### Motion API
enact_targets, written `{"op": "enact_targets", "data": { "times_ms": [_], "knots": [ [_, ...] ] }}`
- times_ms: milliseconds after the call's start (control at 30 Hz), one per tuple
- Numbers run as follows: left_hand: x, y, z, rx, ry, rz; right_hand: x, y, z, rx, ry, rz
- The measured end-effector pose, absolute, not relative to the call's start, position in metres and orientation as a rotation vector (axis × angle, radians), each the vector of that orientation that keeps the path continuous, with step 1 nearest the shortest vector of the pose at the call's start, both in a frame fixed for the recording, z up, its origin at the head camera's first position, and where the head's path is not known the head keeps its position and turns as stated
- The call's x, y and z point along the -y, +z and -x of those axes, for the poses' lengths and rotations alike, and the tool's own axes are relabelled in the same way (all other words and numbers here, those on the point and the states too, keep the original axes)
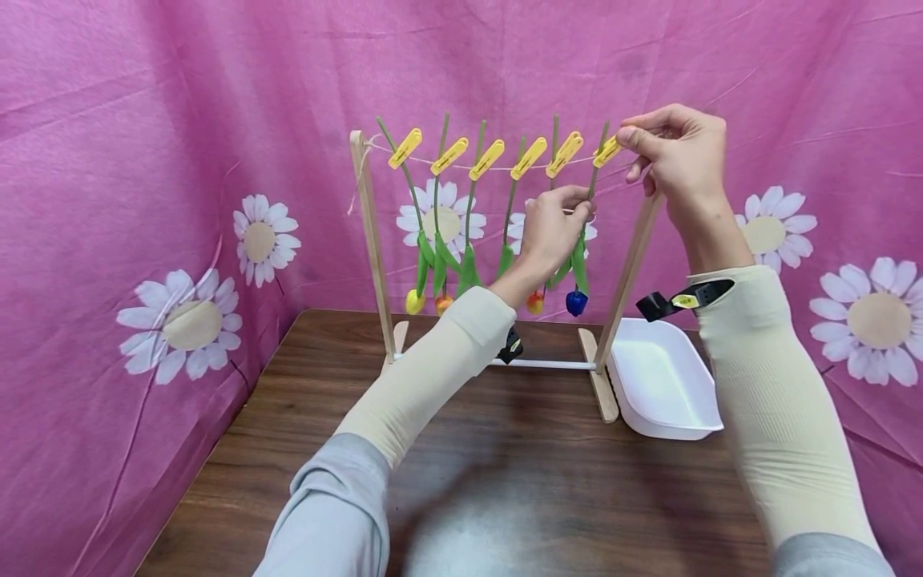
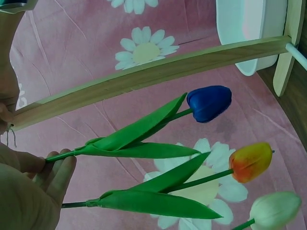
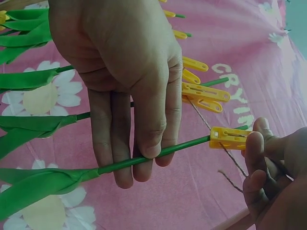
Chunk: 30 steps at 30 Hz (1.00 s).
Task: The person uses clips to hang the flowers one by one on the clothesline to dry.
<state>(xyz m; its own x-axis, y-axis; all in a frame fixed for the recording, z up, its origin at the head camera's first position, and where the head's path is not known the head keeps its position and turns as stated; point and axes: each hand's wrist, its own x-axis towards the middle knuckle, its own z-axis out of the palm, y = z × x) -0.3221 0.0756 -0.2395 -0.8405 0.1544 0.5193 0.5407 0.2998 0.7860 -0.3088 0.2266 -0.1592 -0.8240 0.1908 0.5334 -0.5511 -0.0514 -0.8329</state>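
A blue artificial tulip (image 2: 209, 103) hangs head down at the right end of a string. My left hand (image 1: 551, 228) pinches its green stem (image 3: 187, 144) between thumb and fingers, below the clip. Up at the string, my right hand (image 1: 681, 152) pinches the handle end of a yellow clothespin (image 3: 229, 138), whose front end sits over the stem and the string. Farther left, several more tulips hang upside down under yellow clothespins (image 1: 529, 159); a red-and-yellow tulip (image 2: 251, 162) is nearest the blue one, with a pale tulip (image 2: 276, 211) beyond.
The string is tied between the posts of a wooden frame (image 1: 371, 248) with a white crossbar (image 1: 551, 365). A white plastic basin (image 1: 667, 385) stands by the frame's right foot on the brown wooden table (image 1: 310, 473). Pink daisy-print cloth (image 1: 180, 96) surrounds the table.
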Motion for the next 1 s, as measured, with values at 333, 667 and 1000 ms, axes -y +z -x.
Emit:
{"op": "enact_targets", "data": {
  "times_ms": [333,667,1000],
  "knots": [
    [-0.0741,-0.2395,0.3231,2.260,-1.534,0.633,-0.2279,-0.1575,0.3102,1.770,1.939,-0.387],
    [-0.0733,-0.2396,0.3248,2.300,-1.502,0.609,-0.2277,-0.1568,0.3083,1.948,1.854,-0.378],
    [-0.0693,-0.2403,0.3172,2.451,-1.436,0.655,-0.2279,-0.1608,0.3017,1.944,1.815,-0.382]
  ]
}}
